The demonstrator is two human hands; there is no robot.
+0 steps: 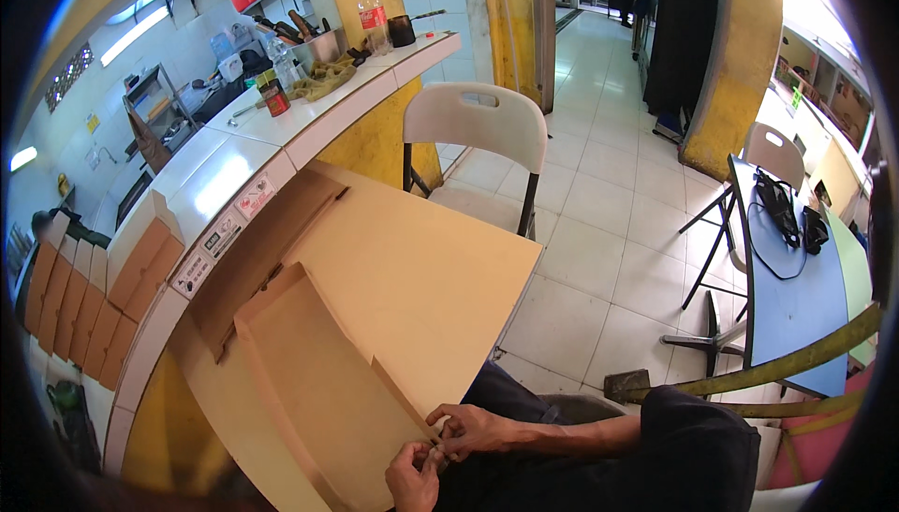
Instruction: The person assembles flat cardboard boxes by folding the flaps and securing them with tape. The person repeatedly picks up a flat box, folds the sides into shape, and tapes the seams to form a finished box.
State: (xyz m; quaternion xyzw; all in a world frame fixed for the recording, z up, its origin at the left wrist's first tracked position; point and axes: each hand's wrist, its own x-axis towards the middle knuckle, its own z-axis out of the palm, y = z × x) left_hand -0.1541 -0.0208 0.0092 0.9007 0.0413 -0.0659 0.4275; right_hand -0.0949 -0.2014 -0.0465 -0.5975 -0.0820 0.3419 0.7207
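A shallow, partly folded cardboard box [328, 376] lies on the light wooden table [440, 250], its long side walls standing up. At the box's near right corner my two hands meet. My right hand [473, 431] comes in from the right, thumb and fingers pinched on the cardboard edge there. Just below and to the left, my left hand [414, 476] is closed on the same corner, its fingertips almost touching those of the right. The exact fold between the fingers is hidden.
A tiled counter [220, 161] curves along the left, holding a plastic bottle [374, 21], a jar [273, 97] and a cloth [323, 80]. Folded cardboard boxes [140, 264] are stacked beyond it. A white chair [476, 133] stands past the table. On the right is a blue table [791, 297] with black cables.
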